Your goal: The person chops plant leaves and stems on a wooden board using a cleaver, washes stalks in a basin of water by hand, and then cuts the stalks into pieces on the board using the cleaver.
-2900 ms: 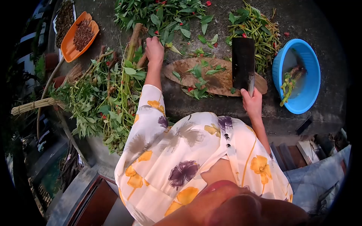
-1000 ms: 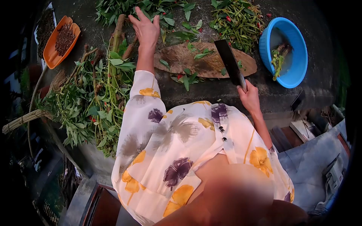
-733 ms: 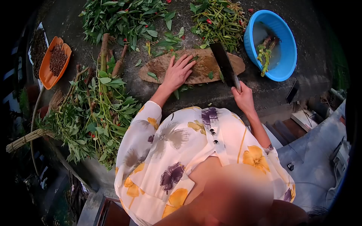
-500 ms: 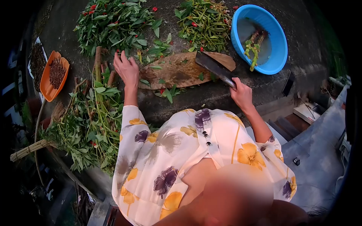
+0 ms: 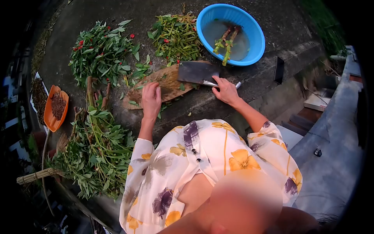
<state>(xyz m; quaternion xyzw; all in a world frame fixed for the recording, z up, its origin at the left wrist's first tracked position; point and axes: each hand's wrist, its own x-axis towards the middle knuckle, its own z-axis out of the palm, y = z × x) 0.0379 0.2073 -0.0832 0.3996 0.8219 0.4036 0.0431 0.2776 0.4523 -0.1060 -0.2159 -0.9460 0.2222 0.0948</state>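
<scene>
A cleaver (image 5: 198, 71) lies with its broad dark blade flat over the right end of a worn wooden board (image 5: 168, 80). My right hand (image 5: 227, 92) is around its metal handle close to the blade, and the handle's end sticks out past my fingers. My left hand (image 5: 151, 97) is over the board's left part, fingers side by side and slightly bent, with nothing visible in them. A few loose leaves are scattered on the board and around it. Behind it are a heap of leafy tops with red flowers (image 5: 99, 52) and a pile of cut green stems (image 5: 177, 37).
A blue basin (image 5: 255, 54) with water and thick stems stands at the back right. Uncut leafy stalks (image 5: 97, 144) lie to my left, near an orange scoop (image 5: 52, 117) of brown bits. A dark phone-like slab (image 5: 279, 70) lies near the ledge edge at right.
The cleaver has turned from nearly edge-on to flat on the board. My left hand has moved from the stalks onto the board. The whole view has shifted and turned somewhat.
</scene>
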